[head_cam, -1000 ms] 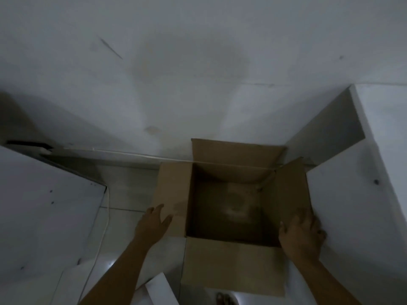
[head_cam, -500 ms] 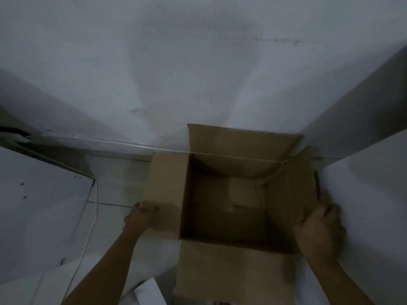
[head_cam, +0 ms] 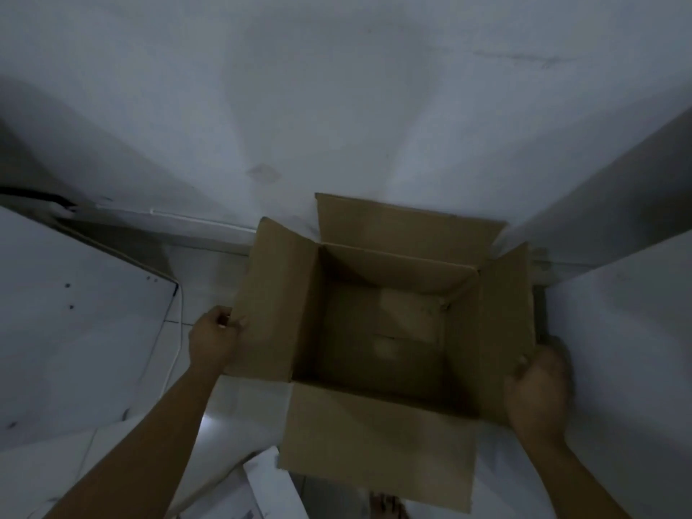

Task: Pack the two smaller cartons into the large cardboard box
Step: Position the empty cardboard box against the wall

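The large cardboard box (head_cam: 378, 432) stands on the floor with all its flaps folded outward and its dark inside empty. My left hand (head_cam: 211, 340) grips the outer edge of the left flap (head_cam: 273, 305), fingers curled round it. My right hand (head_cam: 537, 391) grips the outer edge of the right flap (head_cam: 505, 324), next to a white panel. Neither of the two smaller cartons shows in the head view.
A white wall rises behind the box. A white panel (head_cam: 629, 350) stands close on the right and another white board (head_cam: 82, 324) lies on the left, with a thin white cable (head_cam: 179, 331) along its edge. White paper (head_cam: 269, 485) lies on the floor by my feet.
Both hands went from resting on the side flaps to gripping their outer edges. The box looks larger and closer in the view, and the left flap has spread further outward.
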